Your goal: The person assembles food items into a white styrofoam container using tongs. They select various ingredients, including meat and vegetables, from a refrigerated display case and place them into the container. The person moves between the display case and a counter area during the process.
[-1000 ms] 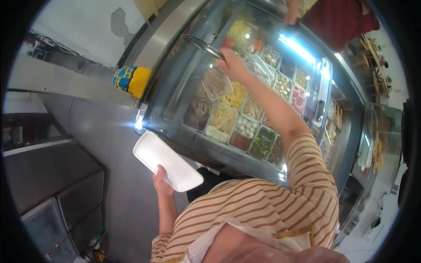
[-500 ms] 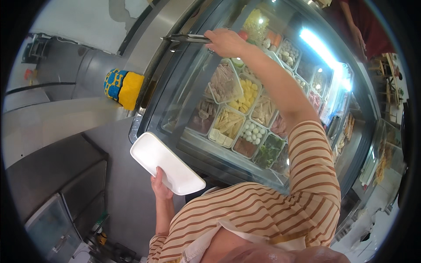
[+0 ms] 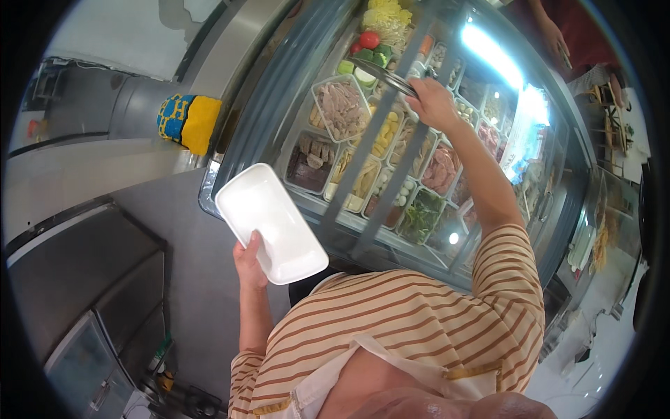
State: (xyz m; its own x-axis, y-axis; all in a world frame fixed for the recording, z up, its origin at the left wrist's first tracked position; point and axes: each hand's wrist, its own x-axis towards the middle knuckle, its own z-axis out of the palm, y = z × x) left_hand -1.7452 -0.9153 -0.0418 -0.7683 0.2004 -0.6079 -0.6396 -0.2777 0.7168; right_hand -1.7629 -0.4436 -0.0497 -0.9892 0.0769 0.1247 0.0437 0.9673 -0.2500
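Observation:
My left hand (image 3: pixel 250 262) grips the near edge of an oblong white tray (image 3: pixel 259 202), thumb over the rim; nothing lies in it. Metal tongs (image 3: pixel 388 77) stick out leftward from my right hand (image 3: pixel 433 105), which is closed around them above a glass-topped chilled display case (image 3: pixel 300 91). Below that hand are the framed sliding panes (image 3: pixel 380 150). Left of them, the uncovered side shows a clear tub of pale sliced meat (image 3: pixel 340 110), a tub of dark brown pieces (image 3: pixel 309 166), and tomatoes (image 3: pixel 368 40) beside green vegetables.
More tubs fill the case, including leafy greens (image 3: pixel 423 216) and pink meat (image 3: pixel 441 170). A bright light tube (image 3: pixel 492 54) runs along its far right. On the metal ledge at left sits a yellow and blue cloth (image 3: pixel 199 126). Another person's hand (image 3: pixel 556 43) shows at upper right.
My right hand has moved right with the tongs, and the sliding pane has shifted right, uncovering the left tubs. My left hand has raised and turned the white tray slightly.

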